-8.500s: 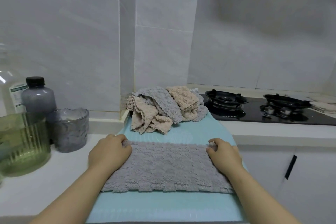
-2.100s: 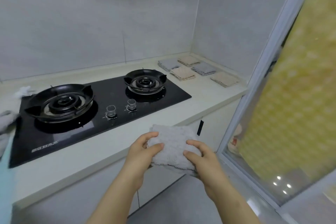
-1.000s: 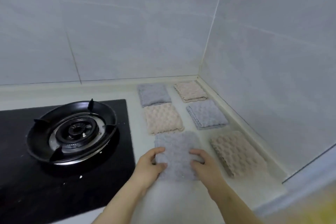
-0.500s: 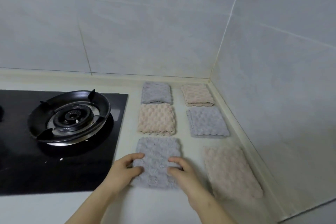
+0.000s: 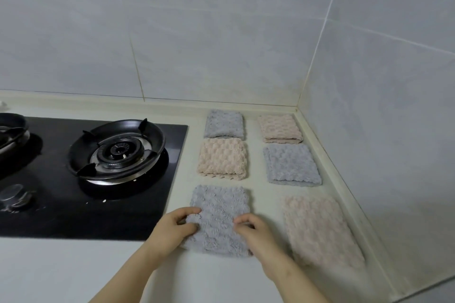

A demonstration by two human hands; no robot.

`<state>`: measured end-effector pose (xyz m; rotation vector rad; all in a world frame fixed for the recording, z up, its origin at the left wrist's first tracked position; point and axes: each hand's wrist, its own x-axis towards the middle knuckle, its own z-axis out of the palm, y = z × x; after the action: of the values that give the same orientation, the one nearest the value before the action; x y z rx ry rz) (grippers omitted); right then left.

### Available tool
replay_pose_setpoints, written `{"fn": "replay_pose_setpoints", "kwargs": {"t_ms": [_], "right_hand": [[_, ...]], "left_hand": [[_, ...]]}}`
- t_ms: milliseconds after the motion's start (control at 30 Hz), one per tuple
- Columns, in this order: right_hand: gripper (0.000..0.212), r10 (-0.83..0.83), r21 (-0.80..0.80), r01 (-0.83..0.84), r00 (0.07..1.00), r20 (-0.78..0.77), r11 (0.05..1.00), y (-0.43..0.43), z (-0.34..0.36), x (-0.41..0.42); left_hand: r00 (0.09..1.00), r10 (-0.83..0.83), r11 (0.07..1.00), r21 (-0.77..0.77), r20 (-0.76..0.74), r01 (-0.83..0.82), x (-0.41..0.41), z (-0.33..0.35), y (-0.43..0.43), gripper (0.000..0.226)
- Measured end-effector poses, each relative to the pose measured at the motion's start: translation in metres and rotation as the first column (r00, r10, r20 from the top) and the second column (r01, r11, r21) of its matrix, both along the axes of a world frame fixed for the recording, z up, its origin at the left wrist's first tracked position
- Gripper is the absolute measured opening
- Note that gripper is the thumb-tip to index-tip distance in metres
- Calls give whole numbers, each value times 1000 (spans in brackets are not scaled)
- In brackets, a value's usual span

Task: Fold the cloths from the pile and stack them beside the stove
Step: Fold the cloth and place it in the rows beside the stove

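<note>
As left hand (image 5: 176, 225) and right hand (image 5: 256, 231) pinch it, grey cloth (image 5: 221, 204) lies lengthwise wallward.

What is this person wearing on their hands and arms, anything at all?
Nothing that shows. The left hand and right hand are bare, with no gloves, rings or watch, and no sleeve appears up to the picture's edge.
</note>
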<state>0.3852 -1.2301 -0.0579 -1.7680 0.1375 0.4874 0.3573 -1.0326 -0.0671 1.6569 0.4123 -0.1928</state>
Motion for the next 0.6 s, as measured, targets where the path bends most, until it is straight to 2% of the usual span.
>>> {"fn": "replay_pose_setpoints", "kwargs": {"t_ms": [67,133,167,233,267,533,600], "right_hand": [[18,2,-19,-1,1000,8,1000,1,-2,-1],[18,-2,-35,3,1000,23,999,2,-4,-2],[18,-4,-40,6,999,33,999,2,-4,-3],[18,-5,-47,7,999,50,999,2,-4,-4],[18,-6,-51,9,998,59,999,2,-4,-5],[19,-17,-67,22,997,81,998,4,-9,-7],[20,-38,-52,42,996,76,998,4,-8,-7]], "left_hand": [[1000,-13,999,33,-6,14,-3,-2,1,28],[999,-31,990,135,6,30,-3,-3,0,28],[999,-51,968,245,15,46,-1,-3,-2,27],[993,-115,860,503,24,87,2,-2,-7,28],[991,-134,810,578,19,98,3,-1,-9,31],[971,-235,724,673,31,154,-4,-6,-4,41],[969,-246,742,650,33,166,-7,-6,-4,44]]}}
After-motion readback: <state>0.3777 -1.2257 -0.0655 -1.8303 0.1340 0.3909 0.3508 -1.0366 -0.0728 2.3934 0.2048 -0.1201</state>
